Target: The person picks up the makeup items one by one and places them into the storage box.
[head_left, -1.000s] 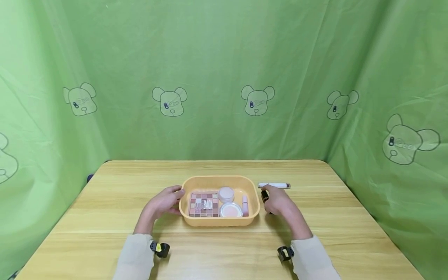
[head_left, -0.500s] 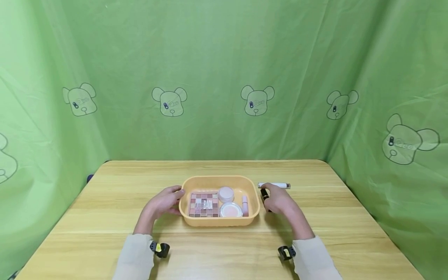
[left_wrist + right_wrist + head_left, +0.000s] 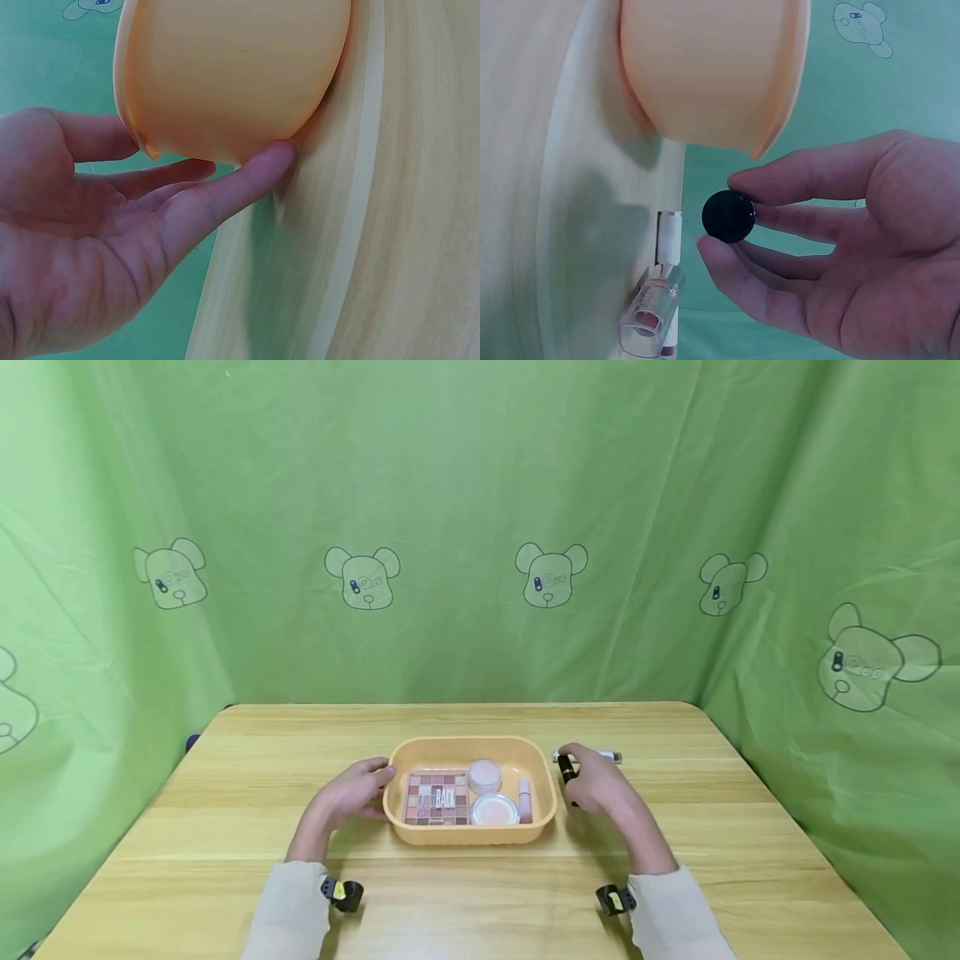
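Note:
My left hand (image 3: 356, 789) grips the left end of a peach-orange plastic basket (image 3: 472, 835). In the left wrist view one fingertip touches its rim and another finger (image 3: 247, 184) lies against its lower side. Just past the basket's right end, my right hand (image 3: 596, 781) pinches a black lipstick tube (image 3: 567, 767) with a gold band. The right wrist view shows the tube's round black end (image 3: 729, 216) between thumb and fingers, apart from the table. Inside the basket lie an eyeshadow palette (image 3: 437, 797), two round compacts (image 3: 484, 776) and a pink tube (image 3: 525, 802).
A slim white tube (image 3: 609, 756) with a dark end lies behind my right hand, partly covered by it. In the right wrist view a clear tube (image 3: 649, 319) with reddish contents is beside it. Green cloth (image 3: 457, 485) hangs beyond the wooden table (image 3: 465, 902).
My right hand has moved slightly up and away with the black lipstick tube, covering more of the white tube. My left hand and the basket have stayed put.

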`<state>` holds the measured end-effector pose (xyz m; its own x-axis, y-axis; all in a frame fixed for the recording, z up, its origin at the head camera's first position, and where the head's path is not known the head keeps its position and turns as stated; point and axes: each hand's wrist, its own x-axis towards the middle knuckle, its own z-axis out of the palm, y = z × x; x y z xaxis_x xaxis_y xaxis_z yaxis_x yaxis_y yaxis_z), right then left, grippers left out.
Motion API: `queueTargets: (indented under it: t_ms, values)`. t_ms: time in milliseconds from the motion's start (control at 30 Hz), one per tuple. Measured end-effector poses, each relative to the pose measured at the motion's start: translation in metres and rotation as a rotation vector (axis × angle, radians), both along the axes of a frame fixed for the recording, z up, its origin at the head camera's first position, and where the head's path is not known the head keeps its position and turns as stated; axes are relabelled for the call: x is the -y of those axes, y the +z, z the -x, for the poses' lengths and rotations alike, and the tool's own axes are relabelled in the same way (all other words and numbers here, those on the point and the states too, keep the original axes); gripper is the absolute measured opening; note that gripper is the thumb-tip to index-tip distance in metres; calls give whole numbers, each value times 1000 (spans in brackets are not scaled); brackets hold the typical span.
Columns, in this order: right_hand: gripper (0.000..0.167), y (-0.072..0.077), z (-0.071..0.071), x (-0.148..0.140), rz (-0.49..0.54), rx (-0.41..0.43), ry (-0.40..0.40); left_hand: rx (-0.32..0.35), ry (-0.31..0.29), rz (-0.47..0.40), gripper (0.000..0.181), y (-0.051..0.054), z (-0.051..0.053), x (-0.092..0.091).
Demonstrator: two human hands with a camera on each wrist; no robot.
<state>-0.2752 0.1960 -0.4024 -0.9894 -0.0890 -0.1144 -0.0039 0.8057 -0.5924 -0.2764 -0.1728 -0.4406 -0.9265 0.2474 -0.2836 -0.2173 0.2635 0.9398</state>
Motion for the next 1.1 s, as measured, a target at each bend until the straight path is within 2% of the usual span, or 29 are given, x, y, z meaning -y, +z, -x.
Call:
queueTargets:
  t_ms: [200, 367, 533, 800, 1100]
  values:
    - [80, 6, -2, 2, -28, -20, -11, -1, -26, -13, 59, 0, 2, 0]
    - [78, 8, -3, 3, -36, -26, -30, 6, -10, -15, 58, 1, 2, -1]
    - [77, 11, -4, 5, -23, -19, -59, 3, -19, -13, 59, 0, 1, 0]
    - [75, 19, -10, 9, -26, -26, -77, 8, -2, -17, 59, -1, 2, -1]
    - [75, 22, -12, 16, 35, -23, -63, 4, 3, -11, 59, -2, 1, -1]
